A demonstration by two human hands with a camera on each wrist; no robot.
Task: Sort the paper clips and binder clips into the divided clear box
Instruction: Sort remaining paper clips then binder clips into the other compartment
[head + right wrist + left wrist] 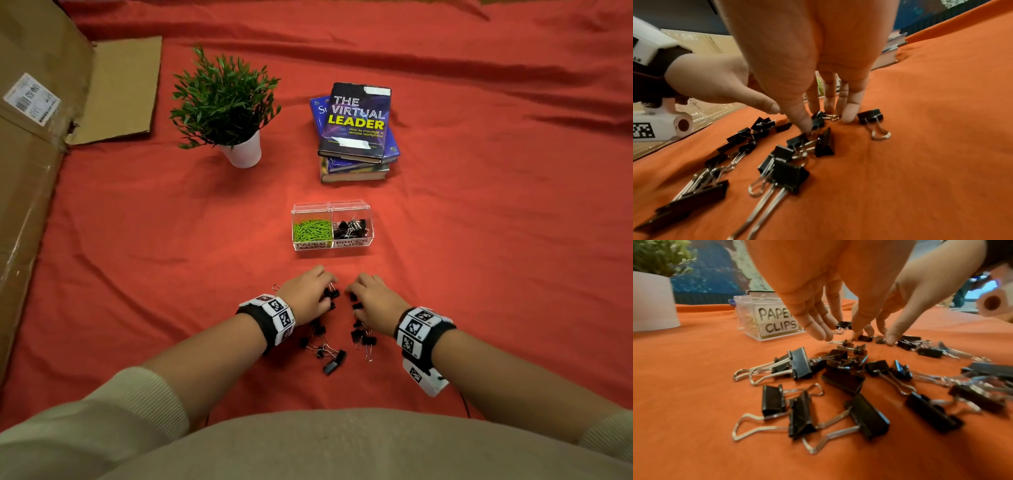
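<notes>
The divided clear box (331,247) stands on the red cloth ahead of my hands. Green paper clips (312,230) fill its left half and black binder clips (352,229) its right half. Several loose binder clips (330,363) lie scattered between my wrists. My left hand (328,295) reaches down into the far end of the pile; in the left wrist view its fingertips and thumb pinch a small binder clip (843,325). My right hand (352,297) is close beside it, thumb and fingers closing around another small binder clip (818,121).
A potted plant (226,102) stands at the back left and a stack of books (356,130) behind the box. A large cardboard box (34,144) lines the left edge. Bare red cloth (496,257) stretches to the right.
</notes>
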